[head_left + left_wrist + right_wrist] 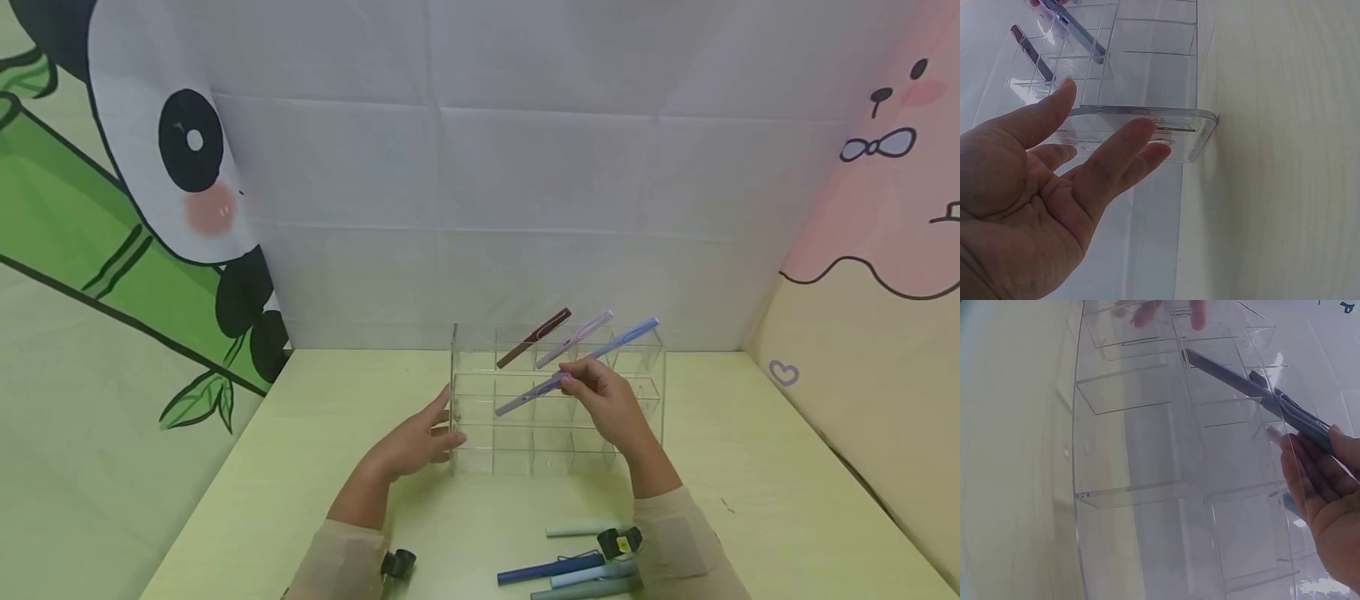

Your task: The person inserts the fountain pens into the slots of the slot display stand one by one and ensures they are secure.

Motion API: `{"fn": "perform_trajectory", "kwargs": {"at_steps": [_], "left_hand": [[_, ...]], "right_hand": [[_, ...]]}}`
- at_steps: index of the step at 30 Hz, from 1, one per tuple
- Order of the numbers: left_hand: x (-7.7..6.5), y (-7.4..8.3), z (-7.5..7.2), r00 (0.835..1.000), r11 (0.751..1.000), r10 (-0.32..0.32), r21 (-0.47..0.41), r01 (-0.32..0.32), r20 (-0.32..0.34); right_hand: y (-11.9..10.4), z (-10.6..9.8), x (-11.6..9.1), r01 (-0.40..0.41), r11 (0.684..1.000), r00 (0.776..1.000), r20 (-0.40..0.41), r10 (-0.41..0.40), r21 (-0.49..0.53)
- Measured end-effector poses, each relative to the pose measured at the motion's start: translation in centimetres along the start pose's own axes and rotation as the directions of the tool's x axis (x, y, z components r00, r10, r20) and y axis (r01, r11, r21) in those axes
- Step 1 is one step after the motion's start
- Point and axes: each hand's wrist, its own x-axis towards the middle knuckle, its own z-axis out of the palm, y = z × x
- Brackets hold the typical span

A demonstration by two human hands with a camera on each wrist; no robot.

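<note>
A clear acrylic pen rack [472, 372] with tiered compartments stands on the table. In its upper row lean a dark brown pen [534, 337], a pale lilac pen [574, 338] and a light blue pen [630, 334]. My right hand [609, 408] pinches a greyish-purple pen [528, 395] by one end between thumb and fingers. That pen slants down to the left in front of the middle tier; whether it touches the rack I cannot tell. At the rack's left side, my left hand [416, 442] rests with loosely extended fingers [1116, 156] against the side wall.
Near the front edge, by the right sleeve, lie a pale green pen [577, 531], a dark blue pen [551, 569], a light blue pen [588, 576] and a grey-green pen [581, 590]. A white cloth backdrop [547, 183] hangs behind the table, with cartoon-printed panels at both sides.
</note>
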Motion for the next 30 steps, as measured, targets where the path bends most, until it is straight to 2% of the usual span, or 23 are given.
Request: {"fn": "perform_trajectory", "kwargs": {"at_steps": [5,13,22,25,27,29,30], "left_hand": [[-0.1,-0.3,0.0,1.000,1.000,0.011,-0.013,-0.011,0.007],[-0.2,-0.5,0.0,1.000,1.000,-0.003,-0.013,0.003,0.008],[0.0,-0.4,0.2,1.000,1.000,0.013,-0.019,-0.012,0.023],[0.1,-0.2,0.2,1.000,1.000,0.016,-0.014,-0.015,0.027],[0.1,-0.1,0.1,1.000,1.000,0.013,-0.010,-0.013,0.024],[0.0,-0.1,0.0,1.000,1.000,0.007,-0.008,-0.007,0.020],[0.0,-0.2,0.0,1.000,1.000,0.004,-0.009,-0.003,0.018]], "right_hand": [[-0.1,0.1,-0.1,0.001,1.000,1.000,0.008,-0.001,-0.005],[-0.1,-0.8,-0.3,0.013,0.993,0.998,0.055,-0.007,-0.116],[-2.4,-3.7,-1.6,0.095,0.983,0.995,-0.028,-0.101,-0.155],[-3.5,-4.6,-2.9,0.082,0.965,0.996,0.043,-0.073,-0.248],[-4.0,-5.0,-3.7,0.060,0.946,0.989,0.148,-0.013,-0.320],[-4.3,-5.0,-4.6,0.036,0.928,0.957,0.280,0.075,-0.370],[-4.2,-5.0,-4.9,0.022,0.922,0.931,0.345,0.122,-0.386]]}}
